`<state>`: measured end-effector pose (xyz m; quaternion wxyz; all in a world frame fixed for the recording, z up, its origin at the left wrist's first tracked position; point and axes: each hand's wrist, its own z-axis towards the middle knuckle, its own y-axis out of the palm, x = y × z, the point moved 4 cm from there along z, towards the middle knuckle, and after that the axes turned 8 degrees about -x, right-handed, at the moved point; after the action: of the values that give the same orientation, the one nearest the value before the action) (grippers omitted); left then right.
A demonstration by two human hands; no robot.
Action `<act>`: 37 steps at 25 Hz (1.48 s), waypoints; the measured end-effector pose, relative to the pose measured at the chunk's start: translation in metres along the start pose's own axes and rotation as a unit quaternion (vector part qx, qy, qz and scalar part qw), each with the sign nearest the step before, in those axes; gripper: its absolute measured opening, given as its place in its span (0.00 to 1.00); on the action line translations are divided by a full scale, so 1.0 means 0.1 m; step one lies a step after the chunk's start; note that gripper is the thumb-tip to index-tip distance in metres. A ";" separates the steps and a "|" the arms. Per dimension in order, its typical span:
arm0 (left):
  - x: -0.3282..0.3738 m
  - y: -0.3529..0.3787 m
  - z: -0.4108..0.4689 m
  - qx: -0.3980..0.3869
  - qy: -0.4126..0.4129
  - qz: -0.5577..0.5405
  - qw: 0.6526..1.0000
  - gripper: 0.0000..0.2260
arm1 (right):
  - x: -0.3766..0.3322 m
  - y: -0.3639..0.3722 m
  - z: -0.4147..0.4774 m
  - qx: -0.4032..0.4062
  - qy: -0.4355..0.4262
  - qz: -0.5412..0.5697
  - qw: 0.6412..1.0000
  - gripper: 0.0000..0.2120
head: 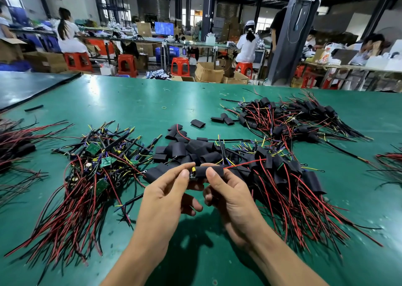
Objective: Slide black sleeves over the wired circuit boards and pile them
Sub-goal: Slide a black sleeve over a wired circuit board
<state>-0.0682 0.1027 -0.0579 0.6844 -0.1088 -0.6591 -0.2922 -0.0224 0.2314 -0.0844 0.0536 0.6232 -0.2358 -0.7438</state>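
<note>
Above the green table, both my hands hold one black sleeve [214, 172] with a wired circuit board inside it. My left hand [167, 190] pinches the board's exposed end [192, 173] at the sleeve's left opening. My right hand [228, 190] grips the sleeve with thumb on top; red, yellow and black wires stick out of its right end. Bare green boards with wires [95, 161] lie heaped on the left. Loose empty sleeves [185, 148] lie just behind my hands. Sleeved boards are piled on the right [282, 172] and farther back [289, 120].
The green table [134, 102] stretches ahead, with a small rubber band [163, 107] and a stray sleeve [34, 107] on it. More wire bundles lie at the far left [15, 146] and right [391, 163] edges. Behind are seated workers, red stools and cardboard boxes.
</note>
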 end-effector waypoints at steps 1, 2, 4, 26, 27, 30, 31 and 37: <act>-0.01 0.00 0.00 0.000 -0.001 -0.007 1.000 0.10 | 0.00 0.01 0.00 -0.005 -0.002 -0.008 1.000 0.18; -0.01 -0.02 0.01 0.002 -0.004 -0.013 1.000 0.10 | 0.00 0.02 0.00 -0.010 -0.005 -0.016 1.000 0.16; -0.05 -0.04 0.03 0.006 -0.022 -0.030 0.999 0.09 | 0.02 0.04 0.00 -0.018 -0.007 -0.026 0.999 0.18; -0.07 -0.23 0.09 0.040 -0.056 -0.043 0.997 0.10 | -0.07 0.08 -0.03 -0.037 0.068 -0.016 0.997 0.14; -0.06 -0.24 0.09 0.039 -0.051 -0.048 0.997 0.09 | -0.07 0.08 -0.04 -0.048 0.092 -0.007 0.995 0.15; -0.02 -0.19 0.09 0.013 -0.034 -0.062 0.997 0.11 | -0.07 0.08 -0.08 -0.071 0.128 0.019 0.989 0.14; -0.02 -0.17 0.09 0.004 -0.029 -0.063 0.998 0.14 | -0.08 0.09 -0.07 -0.063 0.116 0.026 0.991 0.13; -0.03 -0.29 0.11 0.066 -0.008 0.229 0.971 0.12 | -0.34 -0.25 -0.01 0.208 -0.060 0.132 0.967 0.08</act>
<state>-0.0934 0.0858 -0.0665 0.7336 -0.2139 -0.6397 -0.0830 -0.0084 0.2656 -0.0646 0.0061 0.5383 -0.4678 -0.7009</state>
